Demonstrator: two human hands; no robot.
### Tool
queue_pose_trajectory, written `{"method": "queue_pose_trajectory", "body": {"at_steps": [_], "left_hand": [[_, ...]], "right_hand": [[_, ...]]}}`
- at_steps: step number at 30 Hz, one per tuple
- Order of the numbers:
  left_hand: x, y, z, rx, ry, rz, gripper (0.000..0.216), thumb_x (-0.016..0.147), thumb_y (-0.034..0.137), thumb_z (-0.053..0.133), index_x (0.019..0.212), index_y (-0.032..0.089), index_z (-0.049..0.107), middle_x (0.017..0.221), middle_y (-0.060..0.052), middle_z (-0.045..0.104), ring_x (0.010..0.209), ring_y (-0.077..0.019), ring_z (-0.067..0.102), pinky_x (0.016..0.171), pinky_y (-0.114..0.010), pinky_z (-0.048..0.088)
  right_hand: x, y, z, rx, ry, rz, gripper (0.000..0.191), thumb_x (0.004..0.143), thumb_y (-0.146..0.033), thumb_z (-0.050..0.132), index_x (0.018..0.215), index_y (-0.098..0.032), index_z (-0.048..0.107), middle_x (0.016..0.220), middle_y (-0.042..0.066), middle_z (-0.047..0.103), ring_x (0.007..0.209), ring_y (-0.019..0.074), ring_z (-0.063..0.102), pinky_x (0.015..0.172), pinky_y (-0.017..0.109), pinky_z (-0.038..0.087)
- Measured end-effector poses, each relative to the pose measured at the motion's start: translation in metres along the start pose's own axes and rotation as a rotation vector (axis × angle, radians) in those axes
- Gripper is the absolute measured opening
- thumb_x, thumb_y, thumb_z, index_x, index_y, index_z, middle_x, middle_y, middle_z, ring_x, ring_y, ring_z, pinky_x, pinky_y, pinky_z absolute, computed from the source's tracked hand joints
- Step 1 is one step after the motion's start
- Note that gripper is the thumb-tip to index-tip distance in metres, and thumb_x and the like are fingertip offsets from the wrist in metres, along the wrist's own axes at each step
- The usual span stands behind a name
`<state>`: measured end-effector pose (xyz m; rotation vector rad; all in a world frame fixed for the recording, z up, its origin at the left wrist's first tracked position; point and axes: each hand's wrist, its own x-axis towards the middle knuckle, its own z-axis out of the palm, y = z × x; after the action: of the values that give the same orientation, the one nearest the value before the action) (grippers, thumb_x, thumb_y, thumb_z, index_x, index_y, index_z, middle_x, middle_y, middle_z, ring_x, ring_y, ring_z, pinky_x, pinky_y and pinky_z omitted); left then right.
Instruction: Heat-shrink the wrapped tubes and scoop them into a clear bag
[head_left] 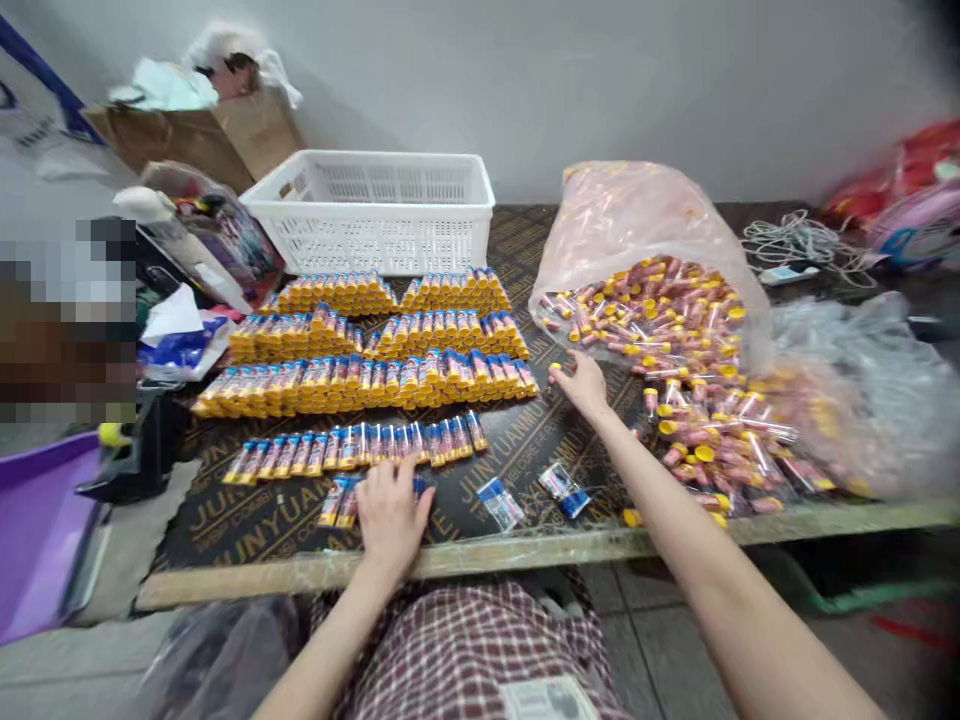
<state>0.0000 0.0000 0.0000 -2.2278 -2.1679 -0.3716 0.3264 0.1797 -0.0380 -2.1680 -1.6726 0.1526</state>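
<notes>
My left hand (390, 515) lies palm down near the table's front edge, fingers resting on a few small blue-and-yellow packed tubes (339, 500). My right hand (581, 385) reaches forward with its fingers closed round a yellow-capped tube (554, 371). It is just in front of the open clear bag (637, 230), from which a heap of loose yellow-capped tubes (675, 340) spills. Neat rows of packed tubes (367, 385) lie across the dark table (517, 440) to the left of that hand. Two small clear-and-blue wrappers (502, 503) lie between my hands.
A white slotted basket (375, 210) stands behind the rows. Brown cardboard boxes (195, 140) and clutter fill the back left, a purple tray (41, 520) sits low at the left. Crumpled clear plastic (862, 390) and a coiled cord (802, 245) lie at the right.
</notes>
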Motion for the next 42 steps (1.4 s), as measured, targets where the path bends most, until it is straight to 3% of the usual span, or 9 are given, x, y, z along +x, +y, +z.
{"method": "queue_pose_trajectory", "body": {"at_steps": [4,8,11,14,21,24,31,34,42], "left_hand": [[0.004,0.048,0.018,-0.205,-0.247,0.162,0.019,0.086,0.030,0.049,0.095,0.017,0.058,0.092,-0.007,0.058,0.087,-0.0201,0.055,0.075,-0.029,0.043],[0.013,0.069,0.035,-0.233,-0.451,0.106,0.019,0.079,0.034,0.060,0.086,0.017,0.058,0.090,-0.005,0.060,0.078,-0.0189,0.059,0.067,-0.028,0.042],[0.015,0.068,0.041,-0.304,-0.452,0.088,0.010,0.079,0.028,0.060,0.084,0.019,0.058,0.088,-0.002,0.061,0.079,-0.0168,0.059,0.068,-0.026,0.040],[0.014,0.066,0.041,-0.356,-0.446,0.083,0.006,0.081,0.025,0.057,0.081,0.020,0.059,0.084,-0.002,0.062,0.078,-0.0158,0.058,0.067,-0.025,0.039],[0.009,0.063,0.041,-0.518,-0.333,0.140,0.006,0.077,0.018,0.057,0.070,0.018,0.057,0.076,-0.003,0.061,0.076,-0.0162,0.056,0.067,-0.026,0.038],[0.011,0.062,0.040,-0.824,-0.301,0.009,0.008,0.074,0.020,0.056,0.067,0.018,0.053,0.067,0.000,0.058,0.066,-0.0136,0.054,0.062,-0.024,0.039],[0.028,0.057,0.026,-1.609,-0.441,-0.571,0.033,0.055,0.018,0.070,0.079,0.018,0.047,0.049,0.008,0.055,0.042,-0.0085,0.050,0.048,-0.020,0.043],[0.033,0.054,0.019,-1.744,-0.453,-0.662,0.045,0.047,0.018,0.078,0.086,0.014,0.056,0.059,0.003,0.063,0.049,-0.0082,0.055,0.052,-0.019,0.047],[0.037,0.049,0.016,-1.855,-0.383,-0.776,0.035,0.046,0.036,0.083,0.062,0.011,0.065,0.062,-0.004,0.066,0.056,-0.0100,0.059,0.057,-0.022,0.051]], "right_hand": [[0.015,-0.007,0.002,0.016,-0.064,0.023,0.057,0.067,-0.035,0.062,0.119,-0.013,0.054,0.098,0.014,0.066,0.092,0.0277,0.061,0.080,0.035,0.045],[0.006,-0.005,-0.015,0.063,-0.071,0.025,0.057,0.066,-0.027,0.060,0.120,-0.012,0.052,0.084,0.009,0.067,0.082,0.0251,0.062,0.076,0.034,0.045],[-0.024,-0.004,-0.038,0.240,-0.012,-0.027,0.057,0.070,-0.028,0.056,0.125,-0.018,0.048,0.071,0.001,0.062,0.065,0.0194,0.058,0.068,0.032,0.045],[-0.071,-0.013,-0.060,0.504,-0.076,-0.087,0.045,0.075,-0.032,0.054,0.120,-0.022,0.052,0.067,-0.002,0.059,0.054,0.0149,0.052,0.056,0.027,0.042],[-0.166,-0.038,-0.069,0.788,-0.194,-0.068,0.022,0.078,-0.035,0.059,0.092,-0.019,0.063,0.089,0.006,0.065,0.074,0.0170,0.060,0.064,0.028,0.047],[-0.185,-0.041,-0.068,0.814,-0.138,-0.113,0.019,0.080,-0.033,0.059,0.091,-0.020,0.066,0.103,0.008,0.062,0.090,0.0196,0.059,0.070,0.029,0.049],[-0.217,-0.056,-0.073,0.854,-0.095,-0.165,0.025,0.085,-0.024,0.054,0.108,-0.028,0.063,0.111,0.007,0.055,0.102,0.0192,0.055,0.079,0.030,0.051],[-0.222,-0.060,-0.073,0.836,-0.064,-0.203,0.027,0.085,-0.021,0.053,0.109,-0.029,0.062,0.112,0.006,0.055,0.104,0.0194,0.054,0.085,0.034,0.048],[-0.224,-0.068,-0.074,0.742,0.016,-0.313,0.030,0.085,-0.017,0.052,0.111,-0.028,0.062,0.111,0.006,0.057,0.104,0.0201,0.054,0.091,0.039,0.044]]}}
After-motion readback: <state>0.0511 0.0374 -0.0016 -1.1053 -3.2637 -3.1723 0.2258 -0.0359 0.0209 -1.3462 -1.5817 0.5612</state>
